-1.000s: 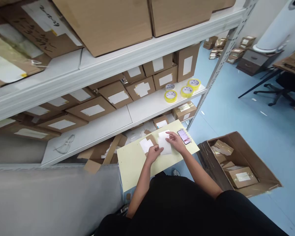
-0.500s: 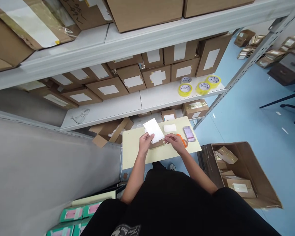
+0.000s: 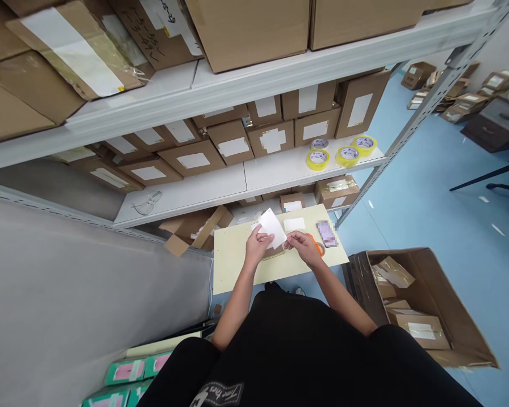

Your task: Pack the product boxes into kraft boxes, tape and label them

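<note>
A white label sheet [image 3: 272,226] is held up above the far half of a small pale-yellow table [image 3: 237,265], just over a small brown box [image 3: 272,251] that lies on the tabletop near the middle. The left hand [image 3: 257,249] is closed on the sheet's near left edge, thumb on top; the right hand [image 3: 302,247] pinches at its near right corner, fingertips [image 3: 289,242] touching the paper. The step appears to be the peeling or separating of the sheet, and it is best done with the left grip kept firm and low on the edge while the right fingertips work only the corner, so that the paper is not creased or torn. The sheet is tilted, its far end raised toward the shelf. A second white label [image 3: 293,224] lies flat near the far edge, and an orange tool [image 3: 316,244] and a phone [image 3: 326,233] rest toward the far right corner, just beside the right hand.
</note>
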### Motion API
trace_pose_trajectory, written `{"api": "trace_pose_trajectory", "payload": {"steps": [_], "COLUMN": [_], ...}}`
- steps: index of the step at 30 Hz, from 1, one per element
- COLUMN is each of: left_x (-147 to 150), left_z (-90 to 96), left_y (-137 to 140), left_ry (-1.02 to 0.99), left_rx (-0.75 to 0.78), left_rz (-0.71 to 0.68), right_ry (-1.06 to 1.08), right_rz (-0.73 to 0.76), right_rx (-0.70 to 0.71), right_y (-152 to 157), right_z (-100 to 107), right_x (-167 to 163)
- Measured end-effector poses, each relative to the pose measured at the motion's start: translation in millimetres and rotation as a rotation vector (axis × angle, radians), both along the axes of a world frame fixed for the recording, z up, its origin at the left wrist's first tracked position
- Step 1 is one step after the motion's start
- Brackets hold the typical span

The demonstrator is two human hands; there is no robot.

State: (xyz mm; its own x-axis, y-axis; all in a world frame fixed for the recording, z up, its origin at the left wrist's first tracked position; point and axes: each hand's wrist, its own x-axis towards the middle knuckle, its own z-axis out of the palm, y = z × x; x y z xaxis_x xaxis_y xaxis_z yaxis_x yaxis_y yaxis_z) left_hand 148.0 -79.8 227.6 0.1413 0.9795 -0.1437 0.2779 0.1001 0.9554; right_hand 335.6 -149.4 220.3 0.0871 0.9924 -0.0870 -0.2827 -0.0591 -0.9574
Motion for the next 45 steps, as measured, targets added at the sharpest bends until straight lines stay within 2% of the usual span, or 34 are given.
{"api": "trace_pose_trajectory", "payload": {"steps": [2,3,6,8,16,19,23,28,34,45], "left_x": [2.3,3.4,6.7,8.4,5.9,5.3,4.3,1.1,0.4,3.5], "left_z": [8.3,13.8,29.3,34.6,26.3,26.3,25.8,22.4,24.6,27.6], "left_y": [-6.3,-10.5,-23.9,-30.6,-37.6,-41.0,-45.7,-47.5,-48.5,-50.8], "left_ry": [0.160,0.192,0.154,0.131,0.282,0.309,0.232,0.167,0.147,0.121], "left_rx": [0.163,0.240,0.352,0.388,0.578,0.577,0.519,0.508,0.523,0.526], "left_rz": [0.000,-0.046,-0.283,-0.359,-0.305,-0.264,-0.208,-0.164,-0.159,-0.180], "right_ry": [-0.006,-0.015,-0.044,-0.068,-0.203,-0.225,-0.225,-0.132,-0.051,-0.055], "right_rz": [0.013,0.017,0.020,0.012,-0.120,-0.135,-0.106,-0.088,-0.077,-0.091], "right_rx": [0.026,0.042,0.088,0.112,0.112,0.099,0.110,0.127,0.091,0.084], "right_y": [-1.5,-2.1,-3.6,-4.3,-9.1,-11.3,-13.4,-13.3,-12.5,-13.0], "right_z": [3.7,5.0,6.0,4.5,-0.1,1.6,4.2,4.9,5.2,6.6], "right_x": [-0.7,-1.2,-3.3,-6.0,-29.6,-35.1,-35.7,-35.7,-35.8,-31.4]}}
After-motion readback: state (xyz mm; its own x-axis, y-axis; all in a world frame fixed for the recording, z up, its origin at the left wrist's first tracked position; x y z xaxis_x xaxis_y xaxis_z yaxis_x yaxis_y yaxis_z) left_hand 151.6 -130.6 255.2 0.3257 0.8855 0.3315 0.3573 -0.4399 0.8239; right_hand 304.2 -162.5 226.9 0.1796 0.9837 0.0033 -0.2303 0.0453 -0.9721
